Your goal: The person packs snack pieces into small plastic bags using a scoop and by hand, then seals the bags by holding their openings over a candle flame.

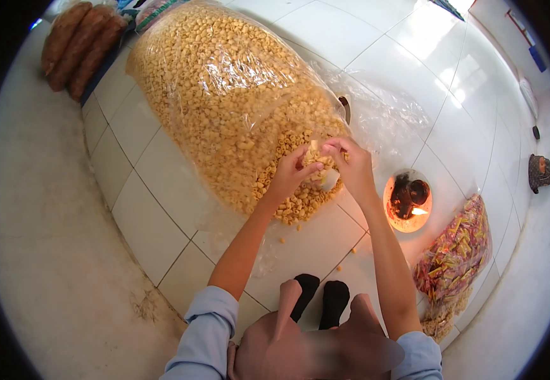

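A small clear plastic bag [316, 158] with yellow snack pieces in it is held up between my two hands. My left hand [292, 172] grips its left side, fingers closed on the plastic. At its upper right, my right hand [351, 163] pinches the bag with bent fingers. Right behind and below them is the open mouth of a huge clear sack [224, 107] lying on the floor, full of the same yellow, ring-like snack pieces [297, 206]. A white object [330, 180] shows partly beneath my hands; I cannot make out what it is.
A small flame burns on a sooty plate [408, 200] close to my right forearm. Beyond it lies a bag of colourful small packets [457, 250]. Crumpled plastic [382, 111] spreads right of the sack. Brown bundles [82, 47] stand far left, a handbag [541, 172] far right.
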